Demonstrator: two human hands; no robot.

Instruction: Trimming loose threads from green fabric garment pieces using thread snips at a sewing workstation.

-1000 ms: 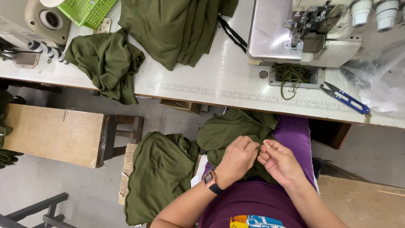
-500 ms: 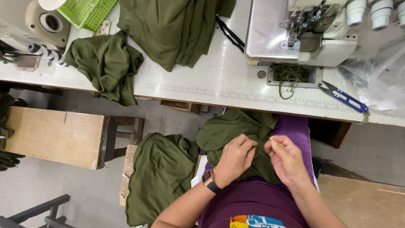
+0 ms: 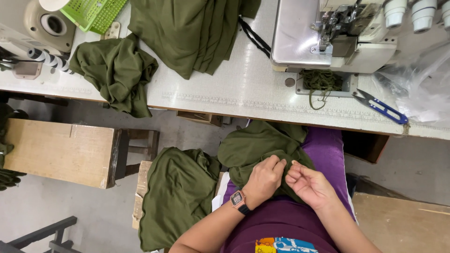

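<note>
The left hand (image 3: pixel 265 180) is hiding its fingers in the olive cloth (image 3: pixel 262 150); the frame's top edge is cutting off the sewing machine (image 3: pixel 337 35).

Single head view, looking steeply down, close over lap, table edge (image 3: pixel 225 100).

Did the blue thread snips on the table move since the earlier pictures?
No. The blue thread snips lie at the same spot on the white table, just right of the thread-filled opening below the sewing machine; only the camera shifted slightly.
</note>
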